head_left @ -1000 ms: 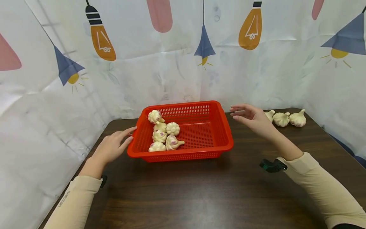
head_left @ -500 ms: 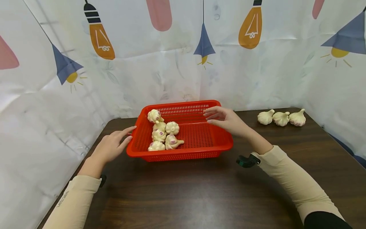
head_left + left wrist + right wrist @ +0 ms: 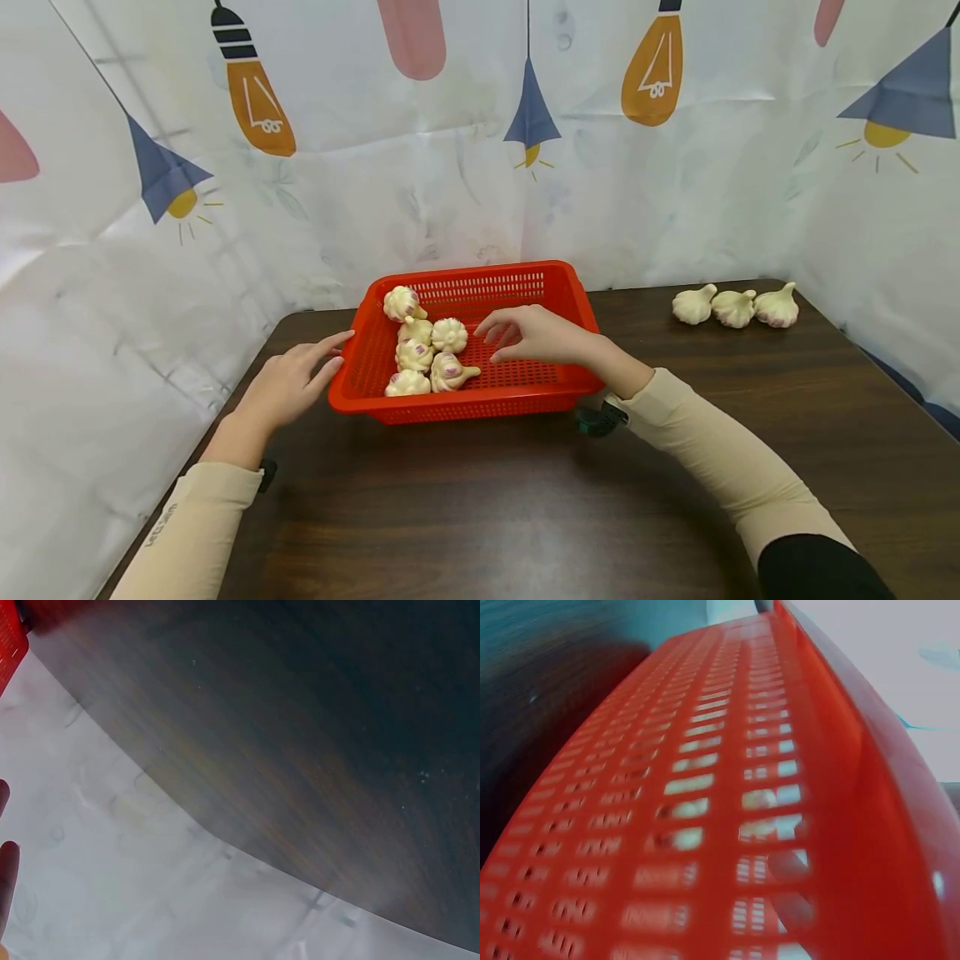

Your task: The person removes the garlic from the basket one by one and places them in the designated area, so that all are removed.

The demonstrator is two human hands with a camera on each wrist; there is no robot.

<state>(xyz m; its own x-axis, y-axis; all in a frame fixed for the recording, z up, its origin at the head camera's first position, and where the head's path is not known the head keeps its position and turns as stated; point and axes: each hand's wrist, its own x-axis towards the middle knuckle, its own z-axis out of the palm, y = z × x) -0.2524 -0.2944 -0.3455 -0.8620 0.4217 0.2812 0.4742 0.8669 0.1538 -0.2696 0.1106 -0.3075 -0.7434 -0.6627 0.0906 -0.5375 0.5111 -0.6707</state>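
Observation:
A red perforated plastic basket (image 3: 480, 407) sits on the dark wooden table, with several garlic bulbs (image 3: 414, 355) grouped in its left half. At the basket's left rim, my left hand (image 3: 291, 383) lies with its fingertips right by the edge, thumb spread apart. My right hand (image 3: 536, 335) reaches over the right part of the basket, fingers loosely bent and holding nothing, tips just right of the nearest garlic bulb (image 3: 450, 372). In the right wrist view, the slotted basket wall (image 3: 727, 787) fills the picture and mostly hides that hand.
Three more garlic bulbs (image 3: 733, 308) lie in a row at the table's back right. A white printed cloth (image 3: 480, 192) hangs behind and along the left of the table (image 3: 480, 517). The left wrist view shows the table's edge (image 3: 214, 834) against the cloth.
My right hand has moved left from beside the garlic row, over the basket's right rim and down towards the bulbs inside. My left hand has stayed at the left rim.

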